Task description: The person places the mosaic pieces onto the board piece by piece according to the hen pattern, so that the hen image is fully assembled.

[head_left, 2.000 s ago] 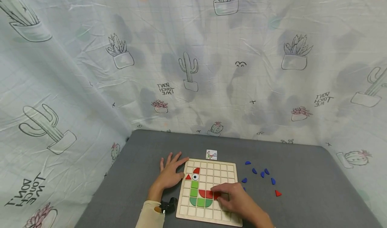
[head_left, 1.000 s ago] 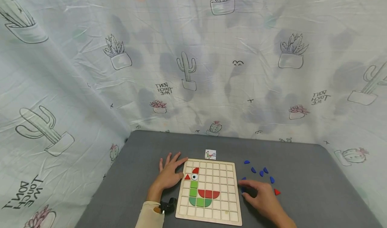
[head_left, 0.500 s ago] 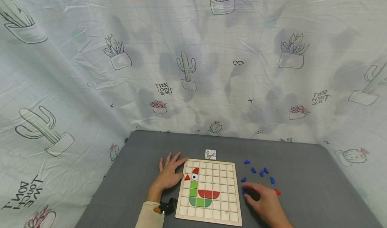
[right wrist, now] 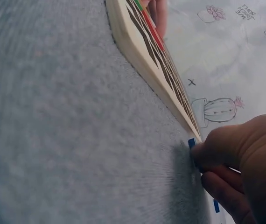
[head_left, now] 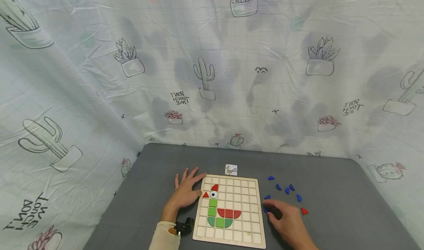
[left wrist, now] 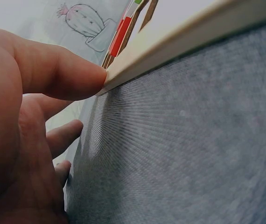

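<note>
A pale wooden grid board point(head_left: 237, 197) lies on the grey table. My left hand point(head_left: 187, 192) rests at its left side, fingers spread; in the left wrist view the thumb point(left wrist: 84, 77) touches the board's edge. Just off the right edge, my right hand point(head_left: 287, 220) pinches a small blue rounded piece point(right wrist: 192, 143) between thumb and finger, partly covering it. Set in the board are a red triangle point(head_left: 206, 194), a round eye piece point(head_left: 214, 194), a red corner piece point(head_left: 215, 187), green squares point(head_left: 213, 203), green rounded pieces point(head_left: 228, 223) and a red row point(head_left: 229, 213).
Several loose blue rounded pieces point(head_left: 287, 191) lie scattered right of the board, with a red triangle point(head_left: 304, 211) beyond the right hand. A small printed pattern card point(head_left: 231, 169) sits behind the board. A cactus-print curtain point(head_left: 205, 132) encloses the table.
My right hand has let go of the red rounded piece on the board, moved right off it and taken hold of a blue piece. The left hand stays in place.
</note>
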The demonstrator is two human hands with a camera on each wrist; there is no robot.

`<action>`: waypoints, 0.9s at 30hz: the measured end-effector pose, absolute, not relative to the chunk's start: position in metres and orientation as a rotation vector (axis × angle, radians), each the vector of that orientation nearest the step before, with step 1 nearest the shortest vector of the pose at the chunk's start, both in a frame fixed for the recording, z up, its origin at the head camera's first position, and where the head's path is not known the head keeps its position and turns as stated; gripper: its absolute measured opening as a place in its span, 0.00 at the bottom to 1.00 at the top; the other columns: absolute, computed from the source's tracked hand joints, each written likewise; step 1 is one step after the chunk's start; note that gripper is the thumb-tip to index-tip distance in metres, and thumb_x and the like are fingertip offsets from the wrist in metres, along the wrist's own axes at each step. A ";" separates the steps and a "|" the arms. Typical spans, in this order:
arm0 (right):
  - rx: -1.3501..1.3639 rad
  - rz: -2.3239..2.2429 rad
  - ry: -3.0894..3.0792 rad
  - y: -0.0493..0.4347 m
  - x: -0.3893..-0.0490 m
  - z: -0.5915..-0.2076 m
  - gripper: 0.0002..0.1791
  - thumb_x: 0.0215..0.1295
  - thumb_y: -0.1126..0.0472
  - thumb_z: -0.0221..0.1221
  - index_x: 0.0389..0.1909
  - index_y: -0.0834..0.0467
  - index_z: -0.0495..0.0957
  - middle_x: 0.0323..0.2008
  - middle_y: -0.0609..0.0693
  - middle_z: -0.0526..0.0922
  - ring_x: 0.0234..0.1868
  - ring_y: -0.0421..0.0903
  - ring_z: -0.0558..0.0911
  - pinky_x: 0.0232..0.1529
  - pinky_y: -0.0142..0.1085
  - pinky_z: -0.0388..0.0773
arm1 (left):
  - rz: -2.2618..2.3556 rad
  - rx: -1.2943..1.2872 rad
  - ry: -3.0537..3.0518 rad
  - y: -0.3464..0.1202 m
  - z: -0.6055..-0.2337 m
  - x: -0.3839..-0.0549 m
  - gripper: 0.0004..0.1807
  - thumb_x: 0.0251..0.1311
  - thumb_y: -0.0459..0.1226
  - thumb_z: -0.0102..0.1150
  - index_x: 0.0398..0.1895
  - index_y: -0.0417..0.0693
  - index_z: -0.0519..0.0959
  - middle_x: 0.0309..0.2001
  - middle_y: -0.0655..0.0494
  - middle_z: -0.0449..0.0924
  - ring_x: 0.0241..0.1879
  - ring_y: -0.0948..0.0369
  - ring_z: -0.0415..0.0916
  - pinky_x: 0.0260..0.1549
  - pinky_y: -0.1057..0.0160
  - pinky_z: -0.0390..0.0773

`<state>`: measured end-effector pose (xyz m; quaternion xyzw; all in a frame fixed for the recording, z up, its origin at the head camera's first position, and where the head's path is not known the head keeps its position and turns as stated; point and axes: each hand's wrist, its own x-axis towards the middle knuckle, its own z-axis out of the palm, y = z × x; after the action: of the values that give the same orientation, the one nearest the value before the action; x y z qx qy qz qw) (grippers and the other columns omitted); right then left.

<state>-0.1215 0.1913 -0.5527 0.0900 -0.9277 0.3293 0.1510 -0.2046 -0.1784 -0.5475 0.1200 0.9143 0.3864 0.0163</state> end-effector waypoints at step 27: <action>1.072 1.149 -2.547 0.146 -0.160 -0.542 0.18 0.62 0.75 0.72 0.49 0.53 0.92 0.45 0.45 0.94 0.47 0.37 0.91 0.47 0.36 0.91 | 1.210 0.382 2.845 -0.179 -0.548 -0.205 0.36 0.62 0.30 0.62 0.77 0.54 0.79 0.86 0.40 0.59 0.88 0.32 0.38 0.79 0.24 0.25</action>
<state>-0.1604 0.1464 -0.5423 0.3571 -0.8487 0.3829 0.0741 -0.2048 -0.1788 -0.5482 0.1226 0.9132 0.3884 0.0133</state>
